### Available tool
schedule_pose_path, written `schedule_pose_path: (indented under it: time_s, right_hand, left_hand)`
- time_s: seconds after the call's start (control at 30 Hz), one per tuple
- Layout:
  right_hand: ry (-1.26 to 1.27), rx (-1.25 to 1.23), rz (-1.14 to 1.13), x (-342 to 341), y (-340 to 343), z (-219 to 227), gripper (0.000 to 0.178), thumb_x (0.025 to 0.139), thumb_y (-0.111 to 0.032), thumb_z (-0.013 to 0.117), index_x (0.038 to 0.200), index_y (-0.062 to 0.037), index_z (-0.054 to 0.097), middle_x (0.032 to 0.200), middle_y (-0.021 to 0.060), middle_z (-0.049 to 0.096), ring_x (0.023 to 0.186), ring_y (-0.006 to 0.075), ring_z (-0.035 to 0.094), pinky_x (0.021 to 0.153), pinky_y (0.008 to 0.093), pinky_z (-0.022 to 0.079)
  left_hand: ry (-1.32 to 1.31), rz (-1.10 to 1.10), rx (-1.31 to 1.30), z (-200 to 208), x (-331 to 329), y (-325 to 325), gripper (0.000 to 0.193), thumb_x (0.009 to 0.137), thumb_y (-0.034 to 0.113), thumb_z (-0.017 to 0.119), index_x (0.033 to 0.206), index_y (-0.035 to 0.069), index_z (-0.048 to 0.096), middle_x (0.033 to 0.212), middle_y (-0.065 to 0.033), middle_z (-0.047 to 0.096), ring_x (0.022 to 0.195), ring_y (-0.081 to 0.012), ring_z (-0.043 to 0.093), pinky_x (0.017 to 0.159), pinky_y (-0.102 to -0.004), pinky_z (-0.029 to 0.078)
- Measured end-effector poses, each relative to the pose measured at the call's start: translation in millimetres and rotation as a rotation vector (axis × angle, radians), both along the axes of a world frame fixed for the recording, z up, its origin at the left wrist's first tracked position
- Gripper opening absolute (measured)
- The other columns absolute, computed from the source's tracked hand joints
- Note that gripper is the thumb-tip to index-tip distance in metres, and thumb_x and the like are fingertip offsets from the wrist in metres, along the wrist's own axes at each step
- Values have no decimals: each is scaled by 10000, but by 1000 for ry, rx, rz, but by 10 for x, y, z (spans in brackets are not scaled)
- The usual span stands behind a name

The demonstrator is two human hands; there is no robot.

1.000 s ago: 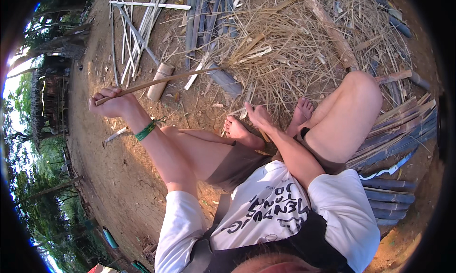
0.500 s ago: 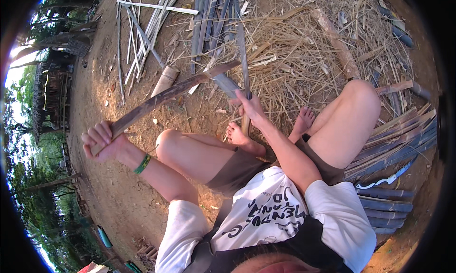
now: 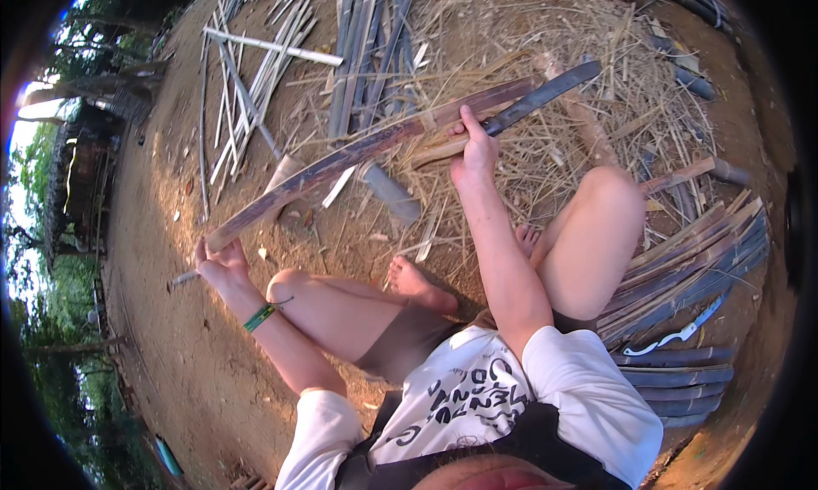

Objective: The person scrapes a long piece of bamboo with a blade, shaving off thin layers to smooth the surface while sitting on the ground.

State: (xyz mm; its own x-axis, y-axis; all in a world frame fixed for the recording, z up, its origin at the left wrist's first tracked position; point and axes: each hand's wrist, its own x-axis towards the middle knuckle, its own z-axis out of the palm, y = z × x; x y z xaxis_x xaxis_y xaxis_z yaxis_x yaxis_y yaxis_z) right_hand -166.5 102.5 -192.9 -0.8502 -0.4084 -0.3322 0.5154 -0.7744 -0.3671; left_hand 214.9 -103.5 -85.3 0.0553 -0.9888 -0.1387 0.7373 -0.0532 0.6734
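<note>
Left hand point(image 3: 226, 264), 1: fingers closed on the slat point(image 3: 341, 159) at its near end; a hold this close to the tip may let it twist free.
Slat, 1: long, dark, held aloft, slanting up to the right.
Right hand point(image 3: 475, 153), 1: wrapped around the wooden handle of the knife point(image 3: 545, 96), thumb at the slat, contact unclear.
Knife, 1: blade just beside the slat; a slip could cut.
Feet point(image 3: 417, 285), 2: bare, lower down, exposed should the knife drop.
Shavings point(image 3: 554, 175): loose, beyond; could snag a lowered slat.
</note>
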Motion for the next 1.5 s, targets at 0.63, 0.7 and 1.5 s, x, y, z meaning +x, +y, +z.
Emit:
schedule_pose_path:
  time_s: [0.63,0.7,1.5]
  right_hand:
    - [565,-19,42,-98,231,1045,350,834,54,746,1003,-122,494,934,67,645,673,137,611,655,284,526]
    - [586,-15,65,-99,270,1055,342,838,51,740,1001,-123,495,925,58,646,673,135,611,651,282,526]
    - [551,-231,184,-271,296,1539,290,862,20,723,992,-127,508,815,25,587,657,108,567,663,277,513]
  left_hand:
    - [-745,-582,-1247,840,-2856,1196,560,942,186,673,1436,29,462,1276,-108,643,1208,-222,590,1007,-379,463]
    - [-703,-769,-1249,927,-2928,1177,595,947,196,672,1464,33,427,1283,-110,643,1216,-223,590,1021,-380,452]
    - [-795,-1253,-946,-522,-2430,796,954,918,693,513,1500,-36,314,1475,-241,444,1390,-327,412,1181,-412,287]
